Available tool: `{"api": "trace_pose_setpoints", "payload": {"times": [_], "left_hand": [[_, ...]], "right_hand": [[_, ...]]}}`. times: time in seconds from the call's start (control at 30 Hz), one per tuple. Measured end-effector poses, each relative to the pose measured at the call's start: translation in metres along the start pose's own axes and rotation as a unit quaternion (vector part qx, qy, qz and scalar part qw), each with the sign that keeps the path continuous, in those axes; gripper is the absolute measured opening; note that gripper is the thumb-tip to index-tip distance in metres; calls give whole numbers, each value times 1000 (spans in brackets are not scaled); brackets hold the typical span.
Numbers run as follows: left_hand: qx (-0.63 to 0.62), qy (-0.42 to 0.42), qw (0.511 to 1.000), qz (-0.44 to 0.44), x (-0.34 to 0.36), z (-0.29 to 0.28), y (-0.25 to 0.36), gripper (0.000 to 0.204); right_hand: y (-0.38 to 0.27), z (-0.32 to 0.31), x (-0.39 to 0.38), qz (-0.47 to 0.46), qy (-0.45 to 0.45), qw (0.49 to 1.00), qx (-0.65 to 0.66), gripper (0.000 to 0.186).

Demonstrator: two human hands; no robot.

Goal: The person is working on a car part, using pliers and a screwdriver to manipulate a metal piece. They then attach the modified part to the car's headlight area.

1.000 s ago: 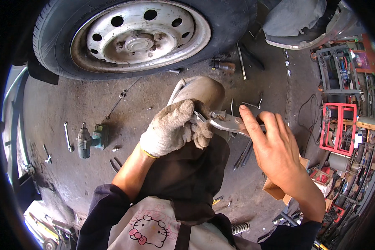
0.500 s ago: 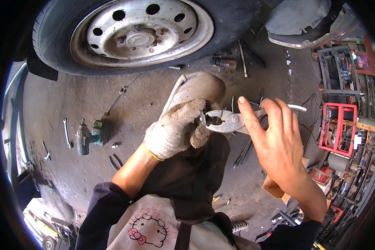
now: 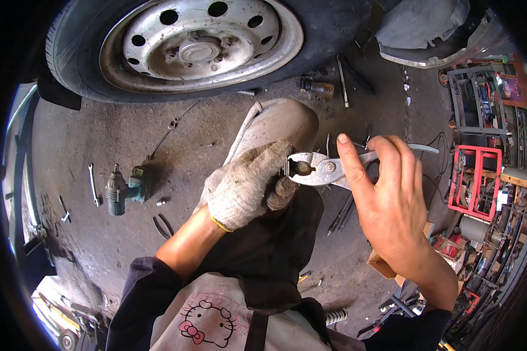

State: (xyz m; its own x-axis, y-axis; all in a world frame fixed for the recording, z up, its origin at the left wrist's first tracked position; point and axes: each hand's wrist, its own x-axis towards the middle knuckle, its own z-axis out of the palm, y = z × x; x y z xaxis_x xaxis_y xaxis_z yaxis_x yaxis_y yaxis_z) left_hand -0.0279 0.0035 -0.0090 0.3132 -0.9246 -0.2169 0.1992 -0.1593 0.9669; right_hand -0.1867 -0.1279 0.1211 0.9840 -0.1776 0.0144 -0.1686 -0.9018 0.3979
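My left hand (image 3: 240,188), in a grey-white knit glove with dirty fingertips, is closed in front of my knee. A small metal piece (image 3: 287,166) sits between its thumb and fingers; its kind is mostly hidden. My bare right hand (image 3: 393,205) grips a pair of slip-joint pliers (image 3: 329,168) by the handles, index finger stretched along them. The pliers' jaws stand apart and point left, their tips at the small metal piece beside the gloved fingertips.
A car wheel (image 3: 199,50) rises at the top. On the floor lie a cordless impact wrench (image 3: 117,190), a combination wrench (image 3: 93,185), a socket (image 3: 161,202) and a long metal bar (image 3: 342,82). A red metal frame (image 3: 475,182) and shelving stand at the right, near a cardboard box (image 3: 380,264).
The pliers have shifted slightly and turned a little in my right hand, with a handle end reaching farther right. My gloved left hand has moved slightly rightward. Both grips remain.
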Motion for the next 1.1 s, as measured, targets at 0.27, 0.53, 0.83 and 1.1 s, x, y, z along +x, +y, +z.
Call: {"api": "trace_pose_setpoints", "payload": {"times": [0.27,0.53,0.83,1.1], "left_hand": [[-276,-6,940,-200,-2,2,10,33],[-296,26,931,-213,-3,8,13,33],[-366,-41,913,-178,3,2,7,30],[-353,0,919,-176,4,6,4,31]], "right_hand": [[-6,3,0,-6,21,998,-61,49],[-7,2,3,-22,-23,998,-57,46],[3,28,-2,13,0,1000,15,44],[-1,33,-15,53,-74,981,171,46]]}}
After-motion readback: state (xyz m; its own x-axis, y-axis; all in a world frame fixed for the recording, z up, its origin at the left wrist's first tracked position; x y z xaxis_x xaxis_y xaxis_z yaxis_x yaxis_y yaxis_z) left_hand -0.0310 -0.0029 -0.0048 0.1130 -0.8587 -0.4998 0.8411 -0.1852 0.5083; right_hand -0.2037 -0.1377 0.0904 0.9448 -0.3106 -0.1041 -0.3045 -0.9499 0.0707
